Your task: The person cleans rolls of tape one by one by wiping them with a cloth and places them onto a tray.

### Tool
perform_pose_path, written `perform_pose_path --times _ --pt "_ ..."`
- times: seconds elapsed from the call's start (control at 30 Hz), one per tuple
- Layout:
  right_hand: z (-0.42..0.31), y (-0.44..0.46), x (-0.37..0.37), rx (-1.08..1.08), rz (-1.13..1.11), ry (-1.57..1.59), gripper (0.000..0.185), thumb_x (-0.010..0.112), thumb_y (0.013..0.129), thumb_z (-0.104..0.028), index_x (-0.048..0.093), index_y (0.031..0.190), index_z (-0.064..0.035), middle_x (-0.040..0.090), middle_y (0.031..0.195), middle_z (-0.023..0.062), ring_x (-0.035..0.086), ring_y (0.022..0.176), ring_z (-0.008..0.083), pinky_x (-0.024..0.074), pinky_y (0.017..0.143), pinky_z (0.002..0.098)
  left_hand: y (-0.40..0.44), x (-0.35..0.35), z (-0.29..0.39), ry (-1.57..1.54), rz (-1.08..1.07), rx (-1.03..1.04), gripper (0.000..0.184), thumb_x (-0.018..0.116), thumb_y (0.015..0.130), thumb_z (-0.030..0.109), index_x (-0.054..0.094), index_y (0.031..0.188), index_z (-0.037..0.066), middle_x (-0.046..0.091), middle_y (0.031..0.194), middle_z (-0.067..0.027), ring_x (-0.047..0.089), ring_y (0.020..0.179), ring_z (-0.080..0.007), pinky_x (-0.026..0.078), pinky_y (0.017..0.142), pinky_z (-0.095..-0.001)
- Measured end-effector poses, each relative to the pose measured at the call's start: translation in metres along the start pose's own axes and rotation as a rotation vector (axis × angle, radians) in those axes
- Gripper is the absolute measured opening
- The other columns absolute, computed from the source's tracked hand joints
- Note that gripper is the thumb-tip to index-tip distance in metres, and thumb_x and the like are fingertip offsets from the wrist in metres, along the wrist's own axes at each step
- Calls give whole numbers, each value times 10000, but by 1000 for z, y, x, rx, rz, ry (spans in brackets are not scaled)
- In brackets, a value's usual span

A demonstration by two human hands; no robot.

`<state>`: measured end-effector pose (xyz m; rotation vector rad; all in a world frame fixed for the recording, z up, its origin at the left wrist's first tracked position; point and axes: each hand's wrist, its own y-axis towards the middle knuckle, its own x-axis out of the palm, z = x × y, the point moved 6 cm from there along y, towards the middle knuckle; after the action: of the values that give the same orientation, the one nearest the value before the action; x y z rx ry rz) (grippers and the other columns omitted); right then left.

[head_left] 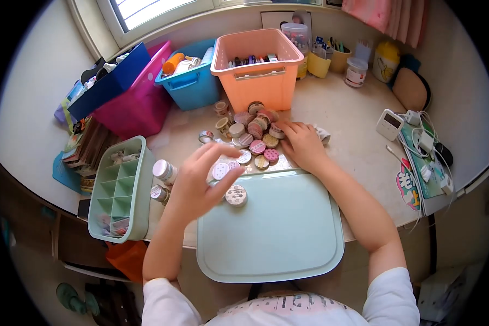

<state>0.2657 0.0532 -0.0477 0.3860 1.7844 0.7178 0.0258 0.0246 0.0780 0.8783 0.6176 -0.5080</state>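
Table [339, 108] carries all items inspected. Magenta bin [133, 114], peach bin [261, 92] and blue bin [193, 91] stand along its far side, each holding goods. Pale green lid [271, 233] lies flat in front of the person, its near end past the table's front edge. Divided organiser [142, 190] stands at the left; small items show in its end compartments, and no tape rolls are seen in the middle ones.

Left hand [195, 179] is raised over the lid's far left corner, thumb and fingers spread, nothing seen in its grasp. Right hand [301, 142] rests against the heap's right side, fingers bent over rolls; whether it grips one, I cannot tell.

Two jars, one larger [164, 170] and one smaller [158, 193], stand between organiser and lid. Tape rolls [257, 147] form a loose heap just beyond the lid's far edge, below the peach bin. One patterned roll [236, 195] sits apart on the lid. Progress, as judged: little is separated out; most rolls remain to be dealt with.
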Motion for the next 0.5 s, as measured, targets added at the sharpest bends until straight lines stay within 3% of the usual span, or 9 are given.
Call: perform_pose_path --times 0.2,0.27,0.33,0.4,0.5 --pt "8 1 -13 52 89 41 330 697 806 -103 672 1134 -85 717 1039 82 640 1009 292 489 876 414 37 31 -39 -61 -3 -19 174 720 926 132 691 1052 15 732 1004 -101 700 936 -211 526 833 -341" --pt "0 4 -30 20 132 -6 308 704 797 -98 684 1104 -86 722 1005 73 646 972 281 502 848 404 22 27 -58 -92 47 -174 169 699 937 124 686 1057 6 732 1000 -106 705 925 -201 538 806 -335" --pt "-2 3 -47 -13 80 -40 297 722 776 -93 692 1070 -88 722 954 63 647 932 263 516 814 391 12 20 -71 -49 33 -195 187 689 942 133 685 1074 0 730 994 -115 707 921 -196 547 787 -333" --pt "-3 -3 -52 -7 -21 -88 288 739 763 -90 690 1047 -92 716 962 55 644 908 256 523 788 374 6 18 -85 64 -59 -347 214 694 938 151 688 1084 -5 727 981 -130 707 922 -216 553 801 -337" --pt "-10 -4 -52 -26 -131 -106 301 775 740 -103 688 1028 -88 710 979 57 638 918 265 522 815 379 -9 17 -98 268 -203 -385 384 779 871 260 673 1132 -2 716 1008 -150 705 905 -246 561 802 -356"
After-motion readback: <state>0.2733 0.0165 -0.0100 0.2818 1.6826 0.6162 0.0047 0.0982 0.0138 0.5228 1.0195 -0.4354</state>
